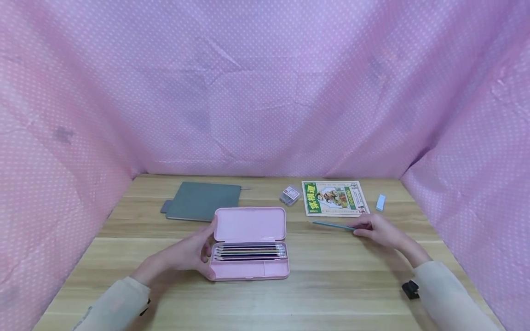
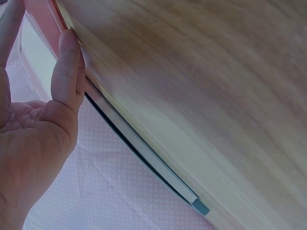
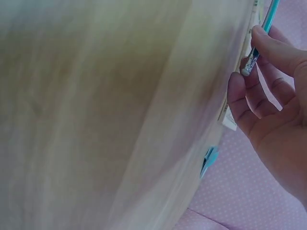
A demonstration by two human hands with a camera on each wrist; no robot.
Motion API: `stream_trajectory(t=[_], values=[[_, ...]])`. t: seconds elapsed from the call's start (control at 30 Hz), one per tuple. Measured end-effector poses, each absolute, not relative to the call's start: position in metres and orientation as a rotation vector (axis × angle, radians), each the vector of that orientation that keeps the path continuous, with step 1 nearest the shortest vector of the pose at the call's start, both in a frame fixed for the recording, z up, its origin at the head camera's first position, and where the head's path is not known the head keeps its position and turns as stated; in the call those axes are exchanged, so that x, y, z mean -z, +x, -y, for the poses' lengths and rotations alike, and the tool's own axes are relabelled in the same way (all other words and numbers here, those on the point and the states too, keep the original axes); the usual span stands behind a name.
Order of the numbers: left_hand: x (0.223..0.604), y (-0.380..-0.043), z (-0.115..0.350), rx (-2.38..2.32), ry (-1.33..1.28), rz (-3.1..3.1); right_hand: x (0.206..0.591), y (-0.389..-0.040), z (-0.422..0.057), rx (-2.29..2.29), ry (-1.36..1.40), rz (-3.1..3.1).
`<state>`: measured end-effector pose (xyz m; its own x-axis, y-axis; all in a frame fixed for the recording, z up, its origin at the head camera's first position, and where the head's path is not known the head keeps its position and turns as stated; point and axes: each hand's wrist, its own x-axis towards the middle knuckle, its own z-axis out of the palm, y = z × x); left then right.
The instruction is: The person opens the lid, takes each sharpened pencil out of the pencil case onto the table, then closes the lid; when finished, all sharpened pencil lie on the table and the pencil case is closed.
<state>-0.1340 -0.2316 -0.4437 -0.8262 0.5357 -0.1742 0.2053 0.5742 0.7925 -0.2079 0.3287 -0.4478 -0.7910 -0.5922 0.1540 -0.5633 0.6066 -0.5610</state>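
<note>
Pencil, teal, is in the right hand: thumb and fingertips pinched together on it near the metal-capped end (right wrist view shows that end between the fingers). It's over the table, right of the pencil case, point aimed left towards the case.

Left hand has the case by its left end, thumb at the near corner, finger up against the edge of the lid. So a hold across the end, thumb and fingers spread either side of it.

Case is pink, open, lid tipped back on the far side. Row of pencils lies in the long rear compartment, sharpened ends left, capped ends right. Front strip is split by a divider, short section on the right.

Behind the case, left: dark green notebook with a grey tab sticking out. Behind, right: small clear box with a label (contents too small to read), then an illustrated booklet just beyond the teal pencil. Small light-blue item sits right of the booklet (can't tell what).

Pink dotted cloth hangs around the back and sides.
</note>
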Motion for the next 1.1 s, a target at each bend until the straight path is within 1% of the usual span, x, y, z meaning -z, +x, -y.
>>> stream_trajectory(t=[0.3,0.47,0.77,1.1], values=[[0.447,-0.134,0.232,-1.143,0.615,-2.405,0.458,-0.211,-0.336,0.941,-0.955,-2.791],[0.447,-0.135,0.232,-1.143,0.599,-2.401,0.457,-0.214,-0.335,0.931,-0.905,-2.787],[0.443,-0.132,0.232,-1.136,0.571,-2.413,0.457,-0.223,-0.334,0.903,-0.926,-2.769],[0.446,-0.131,0.232,-1.148,0.615,-2.421,0.457,-0.219,-0.336,0.946,-0.884,-2.762]])
